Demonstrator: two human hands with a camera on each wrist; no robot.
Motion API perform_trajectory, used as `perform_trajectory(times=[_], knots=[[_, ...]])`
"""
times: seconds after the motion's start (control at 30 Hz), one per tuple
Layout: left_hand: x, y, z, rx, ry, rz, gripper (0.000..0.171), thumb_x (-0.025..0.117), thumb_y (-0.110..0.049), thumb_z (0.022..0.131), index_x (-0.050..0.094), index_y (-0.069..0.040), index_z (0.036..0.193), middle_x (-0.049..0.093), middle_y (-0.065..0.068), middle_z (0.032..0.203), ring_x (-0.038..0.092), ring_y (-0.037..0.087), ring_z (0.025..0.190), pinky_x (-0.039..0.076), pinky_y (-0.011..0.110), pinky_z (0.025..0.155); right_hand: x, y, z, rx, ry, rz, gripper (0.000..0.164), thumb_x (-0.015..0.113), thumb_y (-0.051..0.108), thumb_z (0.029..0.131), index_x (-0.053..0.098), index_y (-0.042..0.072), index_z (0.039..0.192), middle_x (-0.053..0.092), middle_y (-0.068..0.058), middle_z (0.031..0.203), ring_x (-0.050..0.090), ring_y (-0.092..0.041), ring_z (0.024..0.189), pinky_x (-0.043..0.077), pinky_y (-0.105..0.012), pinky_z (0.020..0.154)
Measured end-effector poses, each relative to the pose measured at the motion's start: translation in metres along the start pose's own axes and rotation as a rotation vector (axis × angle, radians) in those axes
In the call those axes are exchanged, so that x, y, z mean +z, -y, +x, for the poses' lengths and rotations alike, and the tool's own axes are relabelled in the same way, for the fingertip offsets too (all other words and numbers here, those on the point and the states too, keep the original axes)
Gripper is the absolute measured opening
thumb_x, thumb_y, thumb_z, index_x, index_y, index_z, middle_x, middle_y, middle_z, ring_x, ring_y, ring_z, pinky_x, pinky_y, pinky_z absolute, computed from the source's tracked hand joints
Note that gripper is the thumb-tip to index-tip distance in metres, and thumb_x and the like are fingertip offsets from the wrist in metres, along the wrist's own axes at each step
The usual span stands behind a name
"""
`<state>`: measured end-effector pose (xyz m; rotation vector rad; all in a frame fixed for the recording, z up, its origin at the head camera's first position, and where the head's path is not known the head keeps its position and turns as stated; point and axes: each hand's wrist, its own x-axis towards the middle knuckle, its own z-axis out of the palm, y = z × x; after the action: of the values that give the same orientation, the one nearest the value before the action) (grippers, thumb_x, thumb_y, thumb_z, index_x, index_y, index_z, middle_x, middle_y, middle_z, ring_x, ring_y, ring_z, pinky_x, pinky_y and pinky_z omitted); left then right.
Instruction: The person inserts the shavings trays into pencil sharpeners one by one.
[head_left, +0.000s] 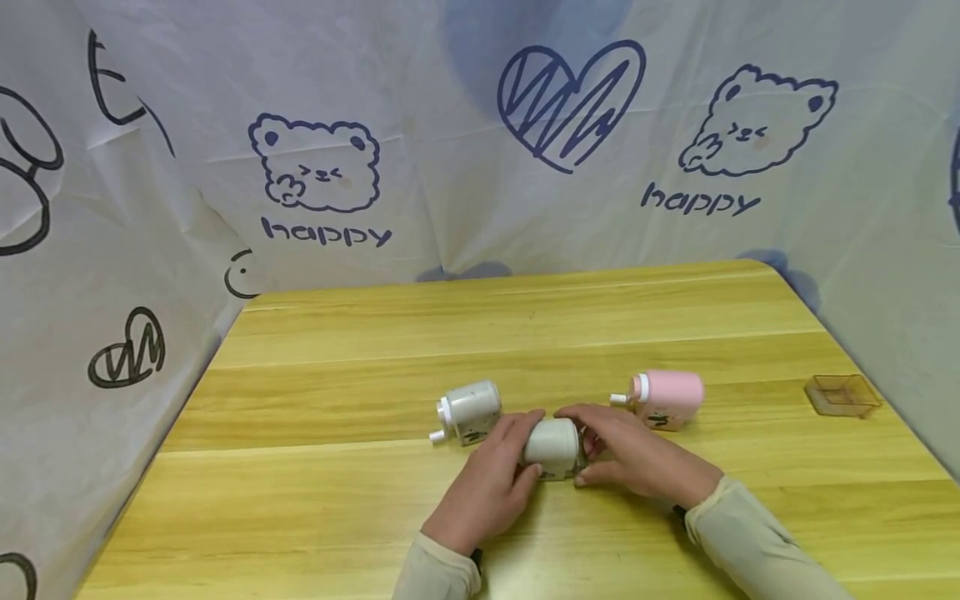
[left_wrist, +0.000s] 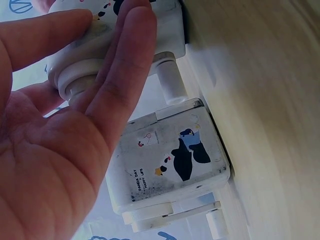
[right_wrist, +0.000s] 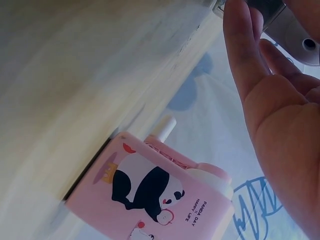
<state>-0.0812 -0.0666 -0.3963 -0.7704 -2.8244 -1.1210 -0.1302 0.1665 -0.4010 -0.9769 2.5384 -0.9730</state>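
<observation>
A white pencil sharpener (head_left: 551,450) lies on the table between both hands. My left hand (head_left: 480,483) grips its left, crank end. In the left wrist view, thumb and fingers sit around the body, beside the white crank handle (left_wrist: 171,82). The right hand (head_left: 637,454) holds the opposite end, thumb low and fingers over the top. In the right wrist view a round hole (right_wrist: 309,44) shows in that end, next to a dark see-through part (right_wrist: 267,11) behind the fingers. Part of the sharpener is hidden by both hands.
Just left stands another white sharpener (head_left: 471,408) with panda print, its crank pointing left. A pink panda sharpener (head_left: 671,398) stands behind the right hand. Near the table's right edge lies a see-through brown open box (head_left: 843,396). Printed cloth (head_left: 450,192) hangs around the wooden table (head_left: 300,517).
</observation>
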Motion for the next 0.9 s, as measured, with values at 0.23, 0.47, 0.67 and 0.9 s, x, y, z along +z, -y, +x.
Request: perform_trajectory(times=[0.23, 0.47, 0.67, 0.9], knots=[[0.0004, -0.0005, -0.0002, 0.002, -0.005, -0.003, 0.055, 0.056, -0.015, 0.095, 0.036, -0.014, 0.146, 0.048, 0.006, 0.133, 0.052, 0.017, 0.114, 0.044, 0.033, 0.094, -0.0003, 0.0004, 0.0007, -0.005, -0.003, -0.011, 0.072, 0.079, 0.027, 0.078, 0.043, 0.011, 0.139, 0.055, 0.005, 0.111, 0.054, -0.010, 0.089, 0.048, -0.031, 0.077], [0.0006, -0.0006, 0.0006, 0.008, -0.007, 0.007, 0.054, 0.057, -0.016, 0.095, 0.037, -0.014, 0.145, 0.048, 0.006, 0.132, 0.053, 0.018, 0.113, 0.044, 0.034, 0.094, 0.0006, 0.0006, 0.0020, -0.017, -0.007, -0.028, 0.072, 0.079, 0.026, 0.077, 0.044, 0.011, 0.139, 0.055, 0.006, 0.109, 0.054, -0.010, 0.087, 0.048, -0.030, 0.076], [0.0002, -0.0007, 0.0012, 0.008, -0.006, 0.009, 0.055, 0.057, -0.016, 0.095, 0.036, -0.014, 0.145, 0.048, 0.006, 0.132, 0.053, 0.019, 0.113, 0.044, 0.035, 0.094, 0.0013, 0.0029, 0.0034, -0.012, -0.011, -0.044, 0.074, 0.080, 0.026, 0.076, 0.044, 0.010, 0.139, 0.056, 0.005, 0.113, 0.054, -0.009, 0.087, 0.048, -0.029, 0.076], [0.0004, -0.0010, 0.0008, 0.019, -0.016, 0.012, 0.055, 0.057, -0.016, 0.095, 0.037, -0.013, 0.145, 0.049, 0.006, 0.132, 0.053, 0.019, 0.113, 0.045, 0.035, 0.094, 0.0012, 0.0041, 0.0048, -0.025, -0.012, -0.062, 0.074, 0.080, 0.028, 0.076, 0.044, 0.010, 0.139, 0.056, 0.004, 0.117, 0.055, -0.009, 0.087, 0.048, -0.029, 0.076]])
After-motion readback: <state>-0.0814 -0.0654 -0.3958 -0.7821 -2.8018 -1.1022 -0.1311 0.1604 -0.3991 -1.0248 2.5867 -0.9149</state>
